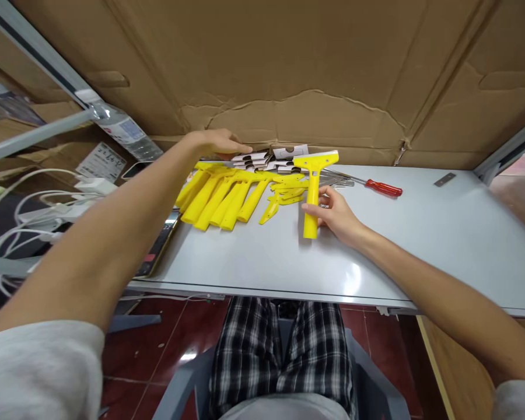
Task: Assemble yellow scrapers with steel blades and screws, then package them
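Your right hand (pixel 336 213) closes thumb and fingers on a yellow scraper (pixel 312 201) by its handle, head pointing away, over the surface (pixel 254 262); your left hand (pixel 219 142) reaches beside the white sleeves (pixel 250 157), behind other yellow handles (pixel 233 207), its grip impossible to tell. A clear bottle (pixel 126 129) tilts at left, contents unclear. Your left arm (pixel 114 227) extends farther forward.

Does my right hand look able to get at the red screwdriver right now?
Probably yes: the red screwdriver lies near the right hand, its handle uncovered and nothing visible in between. That hand holds a yellow scraper, though, so it may need to free itself first.
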The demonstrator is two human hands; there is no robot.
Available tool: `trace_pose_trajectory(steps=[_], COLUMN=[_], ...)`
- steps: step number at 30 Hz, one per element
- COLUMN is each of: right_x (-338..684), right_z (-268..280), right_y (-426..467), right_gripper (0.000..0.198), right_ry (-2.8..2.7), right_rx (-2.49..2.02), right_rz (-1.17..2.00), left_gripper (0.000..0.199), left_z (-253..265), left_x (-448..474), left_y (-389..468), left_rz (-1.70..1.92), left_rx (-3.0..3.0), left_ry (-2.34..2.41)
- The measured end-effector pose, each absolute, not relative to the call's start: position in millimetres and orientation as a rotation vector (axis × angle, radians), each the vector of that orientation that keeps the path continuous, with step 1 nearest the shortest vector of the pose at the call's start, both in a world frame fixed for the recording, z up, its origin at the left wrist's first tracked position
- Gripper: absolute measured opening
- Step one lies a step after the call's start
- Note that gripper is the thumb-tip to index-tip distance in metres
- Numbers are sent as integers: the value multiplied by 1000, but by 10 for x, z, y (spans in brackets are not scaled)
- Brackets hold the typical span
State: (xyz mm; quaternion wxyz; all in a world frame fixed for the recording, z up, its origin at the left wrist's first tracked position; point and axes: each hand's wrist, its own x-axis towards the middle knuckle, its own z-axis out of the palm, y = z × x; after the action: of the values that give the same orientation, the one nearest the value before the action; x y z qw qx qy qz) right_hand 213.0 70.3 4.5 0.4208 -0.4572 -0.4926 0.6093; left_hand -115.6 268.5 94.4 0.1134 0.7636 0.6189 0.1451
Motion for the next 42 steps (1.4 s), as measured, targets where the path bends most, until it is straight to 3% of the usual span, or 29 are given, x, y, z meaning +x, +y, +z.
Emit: trace_pose_trajectory(steps=[5,12,17,21,25,27,32,38,42], right_x=[2118,2119,2115,2113,2143,2166,2195,2226,2272], right_z=[44,55,72,73,55,53,85,129,184], right_y=[697,686,671,687,742,767,787,810,819], right_gripper=[84,85,85,84,90,92,95,94,90], right_ry=[-1301,-1290,-1254,-1220,-1146,-1110,-1047,-1041,-1053], right_rx=[-1142,-1143,-1137,-1140,-1138,-1115,-1061,-1030,-1013], right_rz=[1513,1520,1537,1547,1535,1519,1512,1406,1335], left_gripper=[75,88,73,74,65,59,45,7,17], left_z=[804,696,820,987,872,722,410,242,177], left_x=[-1074,-1122,-1159,-1086,-772,-573,-218,-83,-42], left_y=[2786,2802,2652,2233,1534,1240,976,934,830], left_rz=[121,478,829,1116,1443,1424,1310,1110,1065], left_rx=[2036,1936,1989,2094,1998,1888,1471,770,781], left_ry=[2047,1994,1933,1763,1225,985,944,881,887])
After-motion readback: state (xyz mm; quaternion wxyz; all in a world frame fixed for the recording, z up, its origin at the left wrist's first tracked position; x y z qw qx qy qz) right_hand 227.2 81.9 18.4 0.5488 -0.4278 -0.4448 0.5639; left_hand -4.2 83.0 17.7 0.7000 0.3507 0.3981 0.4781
